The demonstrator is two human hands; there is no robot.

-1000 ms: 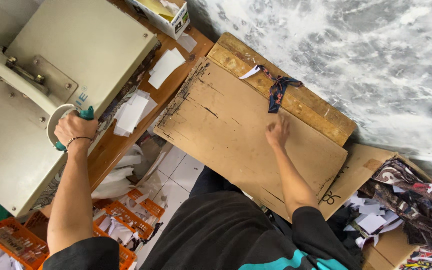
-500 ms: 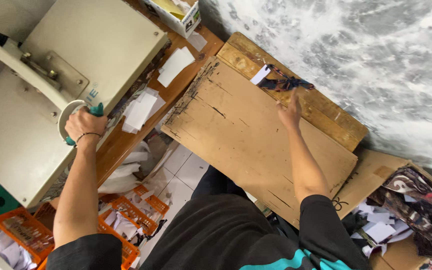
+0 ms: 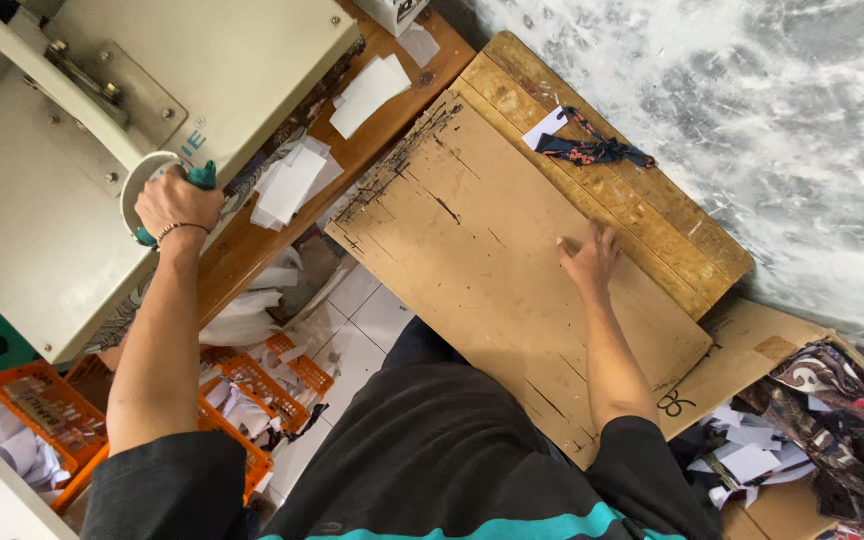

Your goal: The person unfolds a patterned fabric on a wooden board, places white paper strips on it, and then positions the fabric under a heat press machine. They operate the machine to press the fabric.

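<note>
Left hand gripped the press's teal handle; right hand lay open on the cardboard sheet, patterned fabric strip apart, probably mid-pressing.

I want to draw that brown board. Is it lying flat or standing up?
Lying flat. The large scratched brown fibreboard sheet rests on the wooden plank bench, with the right hand pressed palm-down on it.
</note>
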